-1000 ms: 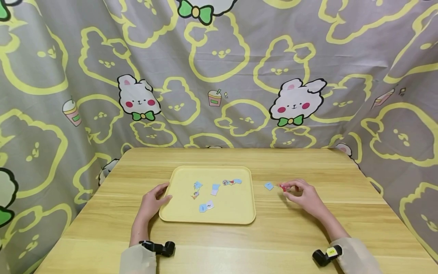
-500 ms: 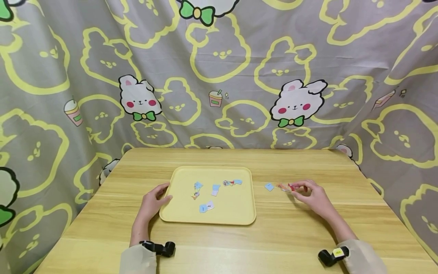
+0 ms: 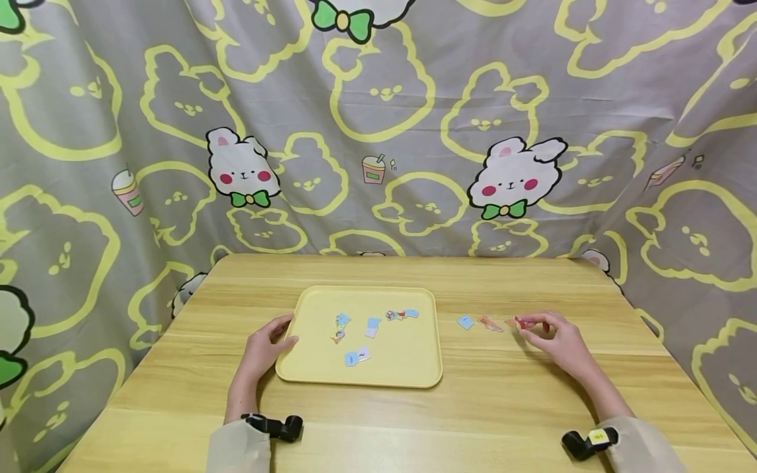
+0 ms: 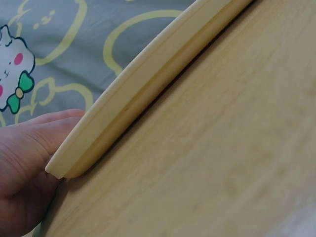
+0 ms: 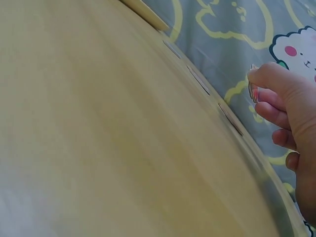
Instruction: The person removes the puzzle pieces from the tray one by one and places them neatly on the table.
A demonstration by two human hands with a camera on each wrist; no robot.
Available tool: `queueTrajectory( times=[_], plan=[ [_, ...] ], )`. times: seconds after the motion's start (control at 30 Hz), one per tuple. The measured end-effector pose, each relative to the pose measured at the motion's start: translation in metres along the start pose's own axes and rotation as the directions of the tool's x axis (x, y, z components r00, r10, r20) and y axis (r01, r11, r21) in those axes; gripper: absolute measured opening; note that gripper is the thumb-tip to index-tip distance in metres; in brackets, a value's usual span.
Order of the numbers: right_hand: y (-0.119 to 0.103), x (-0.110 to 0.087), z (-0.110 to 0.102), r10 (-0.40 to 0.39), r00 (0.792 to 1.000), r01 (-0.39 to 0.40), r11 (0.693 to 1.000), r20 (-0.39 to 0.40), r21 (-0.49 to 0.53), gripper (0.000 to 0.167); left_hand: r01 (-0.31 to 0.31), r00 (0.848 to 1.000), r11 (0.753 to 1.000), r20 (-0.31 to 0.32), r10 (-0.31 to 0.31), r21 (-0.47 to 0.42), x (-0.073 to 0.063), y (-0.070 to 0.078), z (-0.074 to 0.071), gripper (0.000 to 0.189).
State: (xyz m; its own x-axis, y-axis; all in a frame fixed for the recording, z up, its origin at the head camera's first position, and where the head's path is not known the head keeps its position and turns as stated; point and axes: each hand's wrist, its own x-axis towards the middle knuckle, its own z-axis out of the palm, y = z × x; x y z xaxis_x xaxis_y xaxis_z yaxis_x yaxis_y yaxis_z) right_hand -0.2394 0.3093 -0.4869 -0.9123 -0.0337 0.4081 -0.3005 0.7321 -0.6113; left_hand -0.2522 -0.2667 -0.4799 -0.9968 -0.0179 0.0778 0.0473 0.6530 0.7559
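Note:
My right hand (image 3: 556,338) pinches a small cutout piece (image 5: 253,91) between thumb and fingertips. Red shows at those fingertips in the head view. Under them lies a flat orange piece (image 3: 510,322). Farther left on the table are an orange animal-shaped piece (image 3: 490,323) and a blue card piece (image 3: 465,322). My left hand (image 3: 266,345) holds the left rim of a yellow tray (image 3: 402,371), its thumb lying over the edge. On the tray are a blue-and-white piece (image 3: 372,327), a paired blue and white piece (image 3: 357,357) and several colourful ones.
The wooden table (image 3: 378,427) reaches back to a grey curtain (image 3: 414,217) printed with bears and rabbits. Each wrist wears a black camera, the left camera (image 3: 278,428) near the tray's front corner.
My right hand has moved right, away from the tray. The orange animal-shaped piece now lies uncovered, and another orange piece shows by the fingertips. My left hand and the tray stay put.

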Motion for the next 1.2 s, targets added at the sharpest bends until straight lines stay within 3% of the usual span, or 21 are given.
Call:
queueTrajectory(
  times=[0.83,1.2],
  plan=[
    [0.021,-0.005,-0.025,0.085,0.996,-0.086,0.996,-0.019,-0.038,0.026,-0.005,1.000,1.000,0.003,0.005,-0.008,0.000,0.000,0.000,0.052],
    [0.024,-0.008,-0.030,0.064,0.997,-0.067,0.996,-0.054,-0.054,0.023,-0.001,1.000,1.000,0.007,0.001,0.006,-0.002,0.003,-0.001,0.053]
  ],
)
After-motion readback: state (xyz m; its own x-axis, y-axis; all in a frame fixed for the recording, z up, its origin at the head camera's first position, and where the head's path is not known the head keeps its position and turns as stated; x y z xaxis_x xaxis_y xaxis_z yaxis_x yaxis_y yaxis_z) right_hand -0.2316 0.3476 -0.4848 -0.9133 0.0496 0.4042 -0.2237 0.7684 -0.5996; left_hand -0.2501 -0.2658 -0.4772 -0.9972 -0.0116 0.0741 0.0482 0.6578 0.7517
